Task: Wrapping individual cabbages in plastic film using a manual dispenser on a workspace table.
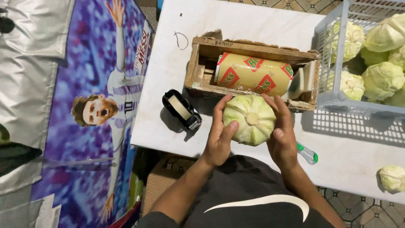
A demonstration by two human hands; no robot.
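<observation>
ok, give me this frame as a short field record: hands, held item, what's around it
left hand: grips cabbage's left side
right hand: grips its right side
cabbage: pale green, stem end up, over white table
wooden box: behind cabbage, holds film roll
tape dispenser: left of hands
crate: white, more cabbages inside
loose cabbage: table's right edge

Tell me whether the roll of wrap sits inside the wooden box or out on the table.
Inside. The roll of wrap lies on its side within the wooden box, its walls around it, just beyond the cabbage both hands hold.
</observation>
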